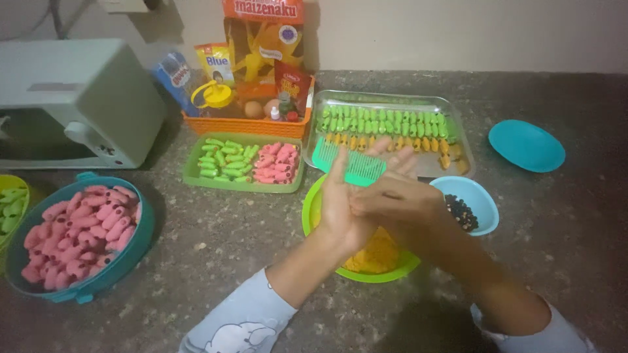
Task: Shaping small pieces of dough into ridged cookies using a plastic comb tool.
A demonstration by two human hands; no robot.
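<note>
A speckled grey stone counter (216, 261) meets a plain pale wall (471, 33). A pale green oven (72, 98) stands at the back left. The light is dim.

Single head view, looking steeply down and forward over table (216, 255) toward back wall; hands close below lens.

Yellow dough (376, 256) half behind hands (373, 202)

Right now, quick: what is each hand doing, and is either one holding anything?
Left hand: open and upright, palm pressed against the right hand; anything between the palms is hidden.
Right hand: fingers extended, laid against the left palm, in front of the green plastic comb; grip cannot be told.
</note>
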